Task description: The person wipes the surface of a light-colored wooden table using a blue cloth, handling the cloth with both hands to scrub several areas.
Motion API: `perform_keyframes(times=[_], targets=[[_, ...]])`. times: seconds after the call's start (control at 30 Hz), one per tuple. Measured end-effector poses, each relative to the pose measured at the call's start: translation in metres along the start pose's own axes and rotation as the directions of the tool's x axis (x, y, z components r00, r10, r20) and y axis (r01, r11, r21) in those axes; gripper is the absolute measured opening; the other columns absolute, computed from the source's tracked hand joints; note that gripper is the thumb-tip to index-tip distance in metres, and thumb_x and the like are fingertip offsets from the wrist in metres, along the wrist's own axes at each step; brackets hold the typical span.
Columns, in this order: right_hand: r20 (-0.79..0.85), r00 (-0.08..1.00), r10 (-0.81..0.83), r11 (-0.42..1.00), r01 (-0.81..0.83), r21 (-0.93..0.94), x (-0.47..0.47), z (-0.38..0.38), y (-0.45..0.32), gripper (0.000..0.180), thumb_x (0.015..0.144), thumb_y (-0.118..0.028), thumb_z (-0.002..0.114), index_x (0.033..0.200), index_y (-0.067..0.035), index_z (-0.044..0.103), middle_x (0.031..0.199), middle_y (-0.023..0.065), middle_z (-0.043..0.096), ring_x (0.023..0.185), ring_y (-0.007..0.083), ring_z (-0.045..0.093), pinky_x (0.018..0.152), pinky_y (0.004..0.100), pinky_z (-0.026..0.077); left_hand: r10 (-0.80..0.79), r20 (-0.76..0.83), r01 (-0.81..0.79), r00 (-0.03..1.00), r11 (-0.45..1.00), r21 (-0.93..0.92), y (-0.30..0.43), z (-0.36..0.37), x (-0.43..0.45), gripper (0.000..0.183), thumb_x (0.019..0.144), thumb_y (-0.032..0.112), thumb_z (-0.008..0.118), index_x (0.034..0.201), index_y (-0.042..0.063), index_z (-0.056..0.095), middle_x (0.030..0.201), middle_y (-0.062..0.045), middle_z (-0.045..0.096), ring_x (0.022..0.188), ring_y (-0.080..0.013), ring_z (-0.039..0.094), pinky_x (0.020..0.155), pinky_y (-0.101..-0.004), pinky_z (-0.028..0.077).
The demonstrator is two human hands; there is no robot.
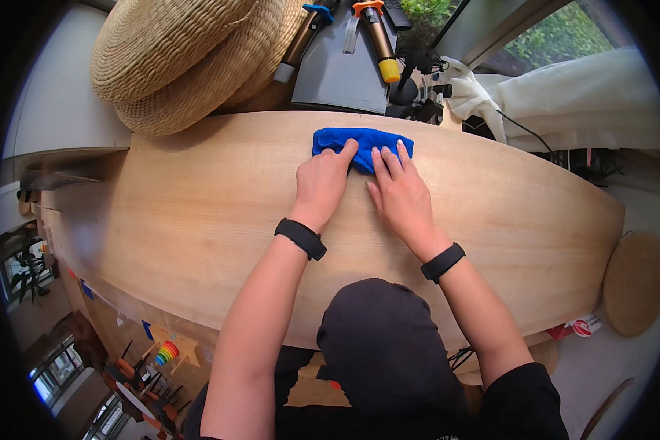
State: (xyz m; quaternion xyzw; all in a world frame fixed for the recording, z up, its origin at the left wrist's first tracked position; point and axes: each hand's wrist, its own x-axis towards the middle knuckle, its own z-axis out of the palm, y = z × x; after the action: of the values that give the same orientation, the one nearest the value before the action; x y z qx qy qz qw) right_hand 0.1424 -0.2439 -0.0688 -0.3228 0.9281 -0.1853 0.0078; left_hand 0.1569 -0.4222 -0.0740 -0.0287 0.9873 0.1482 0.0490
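A folded blue cloth [363, 144] lies on the light wooden tabletop [214, 220], close to its far edge. My left hand [324, 179] grips the cloth's left part, its thumb along the top and the other fingers curled and partly hidden. On the right part of the cloth rests my right hand [401, 192], palm down, with the fingers spread and the fingertips pressing on the fabric. Each wrist wears a black band.
Woven straw cushions [181, 60] are stacked at the far left edge. Beyond the table are two bronze-coloured microphones [302, 44], [380, 44] on a grey box [335, 82]. White curtain fabric [572, 99] hangs at right, above a round woven seat [635, 283].
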Motion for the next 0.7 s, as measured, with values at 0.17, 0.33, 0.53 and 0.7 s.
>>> perform_keyframes(times=[0.17, 0.33, 0.53, 0.7], targets=[[-0.021, 0.999, 0.024, 1.0, -0.024, 0.013, 0.001, 0.003, 0.002, 0.055, 0.091, -0.021, 0.068, 0.14, 0.002, 0.054, 0.138, 0.0185, 0.055, 0.136, 0.0442, 0.046, 0.11, 0.0459, 0.045, -0.035, -0.01, 0.035, 0.999, 0.999, 0.029, 0.008, 0.004, -0.001, 0.028, 0.096, 0.014, 0.055, 0.123, 0.019, 0.055, 0.08, -0.014, 0.066, 0.072, -0.0375, 0.068, 0.059, -0.0481, 0.054], [0.018, 1.0, 0.002, 1.0, -0.002, 0.021, -0.029, -0.002, -0.009, 0.054, 0.092, -0.02, 0.067, 0.14, 0.002, 0.055, 0.137, 0.0171, 0.056, 0.136, 0.0435, 0.046, 0.109, 0.047, 0.045, -0.018, -0.003, 0.018, 1.0, 1.0, -0.009, 0.004, 0.007, -0.031, 0.028, 0.097, 0.016, 0.056, 0.124, 0.02, 0.056, 0.081, -0.014, 0.067, 0.073, -0.0369, 0.069, 0.059, -0.0482, 0.054], [-0.03, 0.999, 0.021, 0.999, -0.02, 0.034, 0.0, 0.004, -0.007, 0.054, 0.092, -0.019, 0.066, 0.141, 0.001, 0.053, 0.137, 0.0173, 0.056, 0.136, 0.0435, 0.046, 0.109, 0.0489, 0.044, -0.043, 0.013, 0.043, 0.999, 0.999, 0.004, -0.002, 0.002, -0.006, 0.028, 0.098, 0.018, 0.056, 0.126, 0.02, 0.056, 0.081, -0.014, 0.067, 0.075, -0.0366, 0.069, 0.06, -0.049, 0.054], [-0.01, 1.0, -0.021, 1.0, 0.021, 0.02, -0.024, 0.007, -0.01, 0.055, 0.092, -0.02, 0.066, 0.141, 0.002, 0.053, 0.137, 0.0182, 0.056, 0.139, 0.0443, 0.043, 0.111, 0.0495, 0.043, -0.079, 0.081, 0.078, 0.994, 0.997, 0.015, 0.006, 0.006, -0.033, 0.027, 0.099, 0.019, 0.055, 0.127, 0.019, 0.054, 0.082, -0.015, 0.066, 0.075, -0.0379, 0.069, 0.061, -0.0491, 0.054]])
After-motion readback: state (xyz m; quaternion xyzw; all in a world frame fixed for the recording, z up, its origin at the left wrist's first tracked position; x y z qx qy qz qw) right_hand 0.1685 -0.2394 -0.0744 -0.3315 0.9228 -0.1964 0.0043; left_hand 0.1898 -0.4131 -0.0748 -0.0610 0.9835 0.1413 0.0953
